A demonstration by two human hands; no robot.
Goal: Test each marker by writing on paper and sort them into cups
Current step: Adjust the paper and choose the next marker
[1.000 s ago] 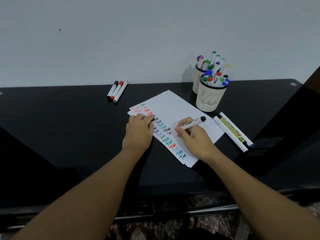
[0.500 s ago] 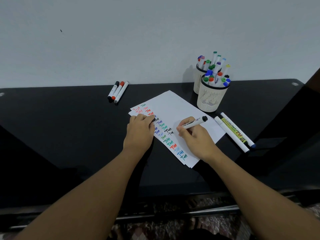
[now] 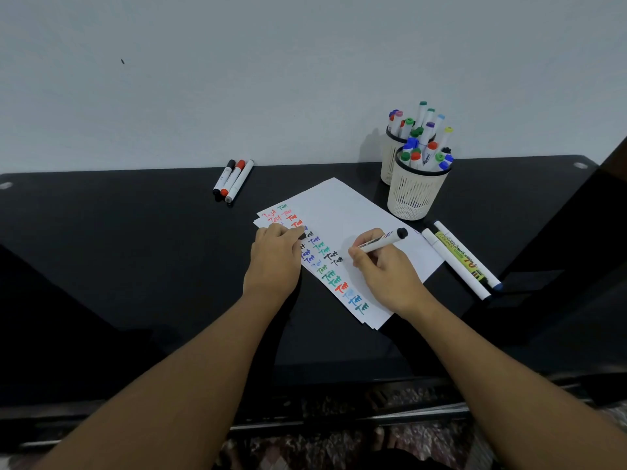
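Note:
White paper (image 3: pixel 342 212) lies slanted on the black table (image 3: pixel 135 252), its left side covered in coloured test words. My right hand (image 3: pixel 383 266) grips a white marker with a black end (image 3: pixel 381 241), tip down on the sheet beside the black writing. My left hand (image 3: pixel 274 256) rests on the paper's left edge and pinches a small black cap (image 3: pixel 303 236). Two cream mesh cups, front (image 3: pixel 415 193) and back (image 3: pixel 390 157), stand at the back right, both full of markers.
Three markers (image 3: pixel 234 180) lie together at the back of the table, left of the paper. Two long markers (image 3: pixel 463 259) lie right of the paper near the front cup. A wall runs directly behind the table.
My right hand with the marker has shifted slightly up the sheet. My left hand stays on the paper's edge.

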